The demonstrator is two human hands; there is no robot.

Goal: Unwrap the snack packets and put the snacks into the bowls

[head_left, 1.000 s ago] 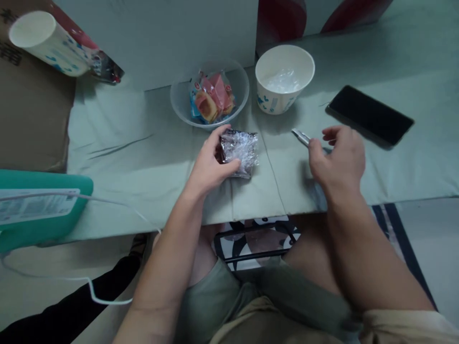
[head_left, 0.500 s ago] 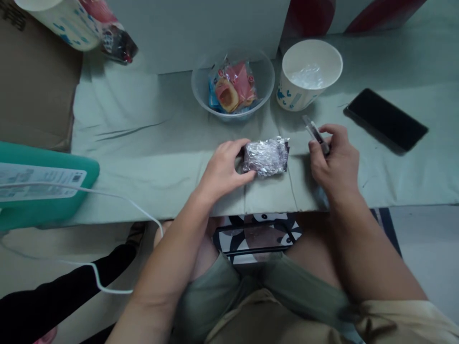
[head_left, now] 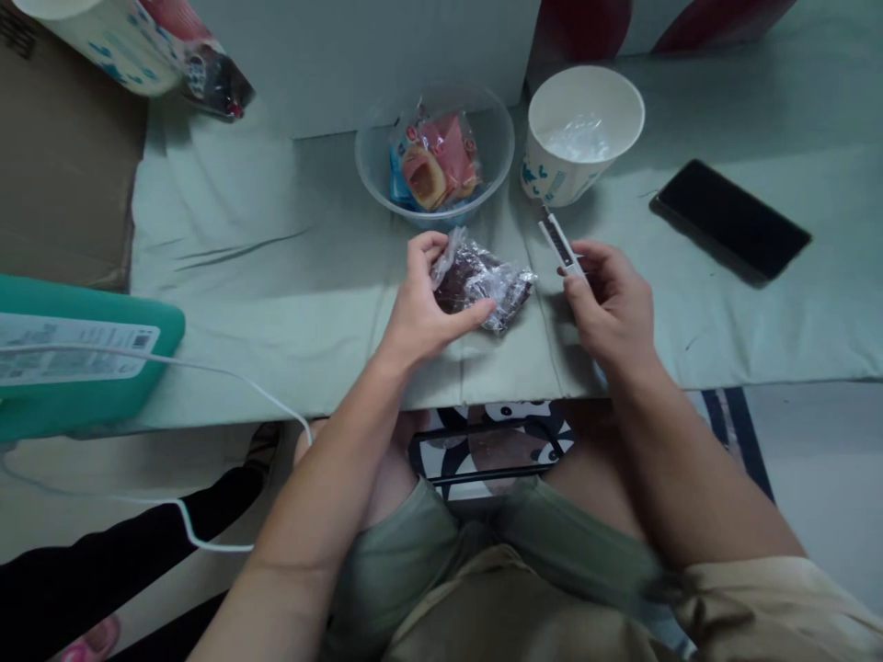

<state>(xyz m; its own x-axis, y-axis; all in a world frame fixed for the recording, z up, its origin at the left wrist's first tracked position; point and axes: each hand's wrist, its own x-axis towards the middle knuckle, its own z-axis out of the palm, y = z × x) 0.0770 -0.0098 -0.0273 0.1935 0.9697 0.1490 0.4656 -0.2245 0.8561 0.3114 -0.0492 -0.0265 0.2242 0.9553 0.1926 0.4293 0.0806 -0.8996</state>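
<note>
On the green surface [head_left: 276, 303], the left hand [head_left: 418, 313] has now tipped the clear-wrapped dark snack [head_left: 483, 280] up, grip pinching its end. The right hand [head_left: 613, 308] has closed in, grip curled tight around a small cutter [head_left: 557, 241]. Behind, the clear bowl [head_left: 365, 175] holds wrapped cakes [head_left: 431, 170], and the paper cup [head_left: 552, 184] holds crumpled film [head_left: 579, 140].

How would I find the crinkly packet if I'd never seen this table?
Look at the pale green cloth. Near its front edge, just before the clear bowl, the left hand pinches the packet. Unlike the bowl's pink-and-blue snacks, it is shiny clear wrap over something dark.
</note>
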